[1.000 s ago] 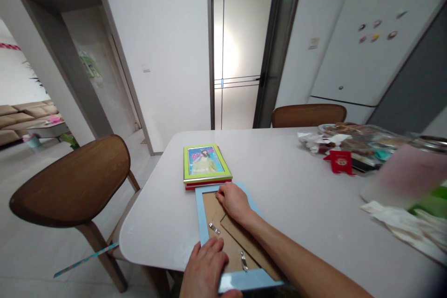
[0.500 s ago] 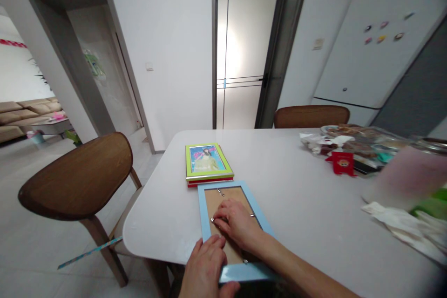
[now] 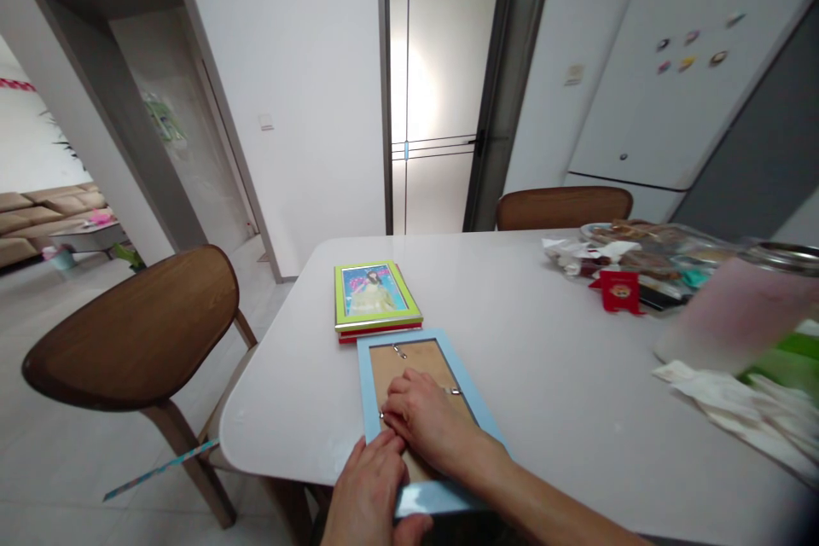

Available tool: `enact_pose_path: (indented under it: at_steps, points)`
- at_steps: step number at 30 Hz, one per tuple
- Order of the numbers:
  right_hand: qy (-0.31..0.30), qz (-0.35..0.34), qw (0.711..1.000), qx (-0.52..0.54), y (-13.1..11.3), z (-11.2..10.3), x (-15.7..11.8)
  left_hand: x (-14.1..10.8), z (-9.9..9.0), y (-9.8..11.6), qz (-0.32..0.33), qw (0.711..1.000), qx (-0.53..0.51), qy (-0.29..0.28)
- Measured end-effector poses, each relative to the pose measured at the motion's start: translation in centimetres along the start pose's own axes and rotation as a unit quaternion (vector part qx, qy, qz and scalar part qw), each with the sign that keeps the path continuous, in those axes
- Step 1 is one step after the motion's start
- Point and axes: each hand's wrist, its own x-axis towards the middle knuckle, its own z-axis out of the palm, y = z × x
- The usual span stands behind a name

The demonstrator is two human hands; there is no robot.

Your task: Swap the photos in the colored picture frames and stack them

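Light-blue picture frame (image 3: 470, 392), one, laid face down on the white table (image 3: 556, 418) beneath both hands. Brown backing board (image 3: 419, 357) fitted within the rim, partly covered by the hands. Metal clips are seen on it: a far clip (image 3: 399, 351) beyond the right hand, a right clip (image 3: 451, 391) just past its knuckles, and a left clip (image 3: 382, 415) at its fingertips.

Right hand (image 3: 428, 422): held above the board, fingers bent and bunched at the left clip; whether the clip is pinched or only pressed cannot be told. Left hand (image 3: 366, 486): placed at the near left corner, fingers laid close together over the rim, thumb set at the near edge, the corner held between them.

Lime-green picture frame (image 3: 377, 326), one, set face up beyond the hands, a figure in a pale yellow dress shown in it; stacked on a red item (image 3: 349, 338), of which only an edge is seen.

Well to the right of the hands: pink frosted jar (image 3: 735, 307), metal-rimmed; crumpled white tissue (image 3: 735, 414); red packet (image 3: 620, 292). To the left of the hands: brown wooden chair (image 3: 134, 328).
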Motion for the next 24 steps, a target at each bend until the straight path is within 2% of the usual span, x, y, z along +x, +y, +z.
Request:
enact_pose_path:
  at_steps: [6,9,12,15,20,24]
  points:
    - [0.007,-0.005,0.999,0.032,0.5,-0.5,-0.5,0.0,-0.1,0.1,0.012,1.000,0.005,0.019]
    - [0.018,0.012,0.996,0.088,1.3,-1.6,-2.4,-0.2,-0.3,0.0,0.011,1.000,0.006,0.021]
    - [-0.012,0.001,0.992,0.128,2.0,-2.6,-5.1,-0.5,-0.3,-0.2,0.016,1.000,0.003,0.022]
    - [-0.021,-0.012,0.991,0.130,2.0,-2.7,-6.7,-0.6,-0.2,-0.6,0.024,0.999,0.006,0.028]
    - [-0.007,0.005,0.994,0.110,1.5,-1.5,-6.1,-0.7,0.0,-1.0,0.050,0.998,0.007,0.029]
    - [-0.022,-0.006,0.993,0.112,1.2,-1.7,-5.7,-0.7,-0.3,-1.0,0.043,0.999,0.005,0.025]
